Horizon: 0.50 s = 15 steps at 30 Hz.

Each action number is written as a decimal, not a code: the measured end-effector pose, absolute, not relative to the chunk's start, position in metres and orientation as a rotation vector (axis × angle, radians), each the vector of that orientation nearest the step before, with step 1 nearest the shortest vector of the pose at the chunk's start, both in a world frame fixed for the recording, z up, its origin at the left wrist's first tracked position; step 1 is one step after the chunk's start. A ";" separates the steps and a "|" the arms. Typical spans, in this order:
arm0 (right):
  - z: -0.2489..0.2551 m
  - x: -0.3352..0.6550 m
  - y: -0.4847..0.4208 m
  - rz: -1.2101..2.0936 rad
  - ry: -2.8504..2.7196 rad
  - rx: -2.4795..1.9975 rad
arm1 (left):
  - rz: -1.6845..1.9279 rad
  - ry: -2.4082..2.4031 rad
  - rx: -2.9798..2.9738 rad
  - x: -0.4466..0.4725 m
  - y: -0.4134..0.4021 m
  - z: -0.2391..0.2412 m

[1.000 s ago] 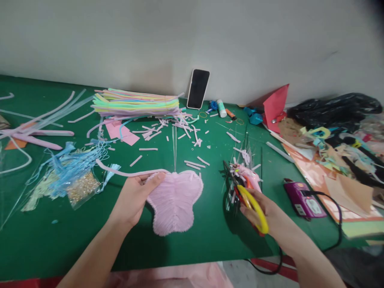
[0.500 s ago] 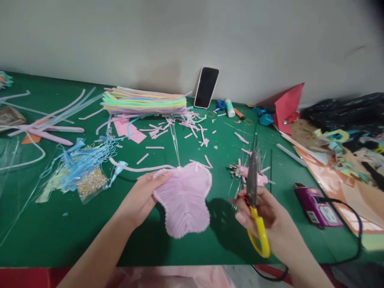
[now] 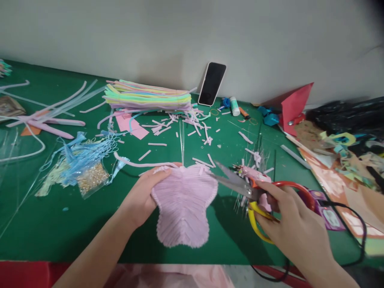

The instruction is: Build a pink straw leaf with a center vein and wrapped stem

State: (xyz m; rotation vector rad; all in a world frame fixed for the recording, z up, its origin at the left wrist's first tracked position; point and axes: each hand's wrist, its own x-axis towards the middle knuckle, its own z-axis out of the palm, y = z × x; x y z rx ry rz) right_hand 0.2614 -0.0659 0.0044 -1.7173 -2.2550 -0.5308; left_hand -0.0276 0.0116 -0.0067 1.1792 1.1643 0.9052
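Observation:
My left hand [image 3: 142, 198] grips the upper left edge of a pink butterfly-shaped piece [image 3: 184, 208] made of pipe cleaners, which lies on the green table [image 3: 60, 224]. A loose pink pipe-cleaner tail [image 3: 144, 164] runs left from its top, and thin wires [image 3: 181, 140] stick up behind it. In my right hand [image 3: 295, 230] are scissors [image 3: 240, 186] with one orange and one yellow handle. Their blades stand apart and point left at the piece's upper right corner.
A stack of pastel pipe cleaners [image 3: 148, 96] and cut scraps [image 3: 192, 124] lie at the back. A phone [image 3: 212, 83] leans on the wall. Blue tassels and a bag of gold beads [image 3: 88, 180] sit left. A purple device [image 3: 327, 212] with a cable, red paper [image 3: 295, 106] and paper clutter fill the right.
My right hand raised the scissors off the table, turned them left and opened the blades toward the pink piece. My left hand kept its grip on the piece, which shifted slightly right.

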 end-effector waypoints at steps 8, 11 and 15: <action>0.012 0.259 -0.057 -0.634 -2.520 -1.476 | 0.844 1.184 0.918 -0.020 0.013 0.006; 0.013 0.258 -0.053 -0.616 -2.492 -1.479 | 0.812 1.167 0.808 -0.017 0.015 0.011; 0.010 0.260 -0.050 -0.592 -2.476 -1.471 | 0.790 1.117 0.733 -0.016 0.015 0.008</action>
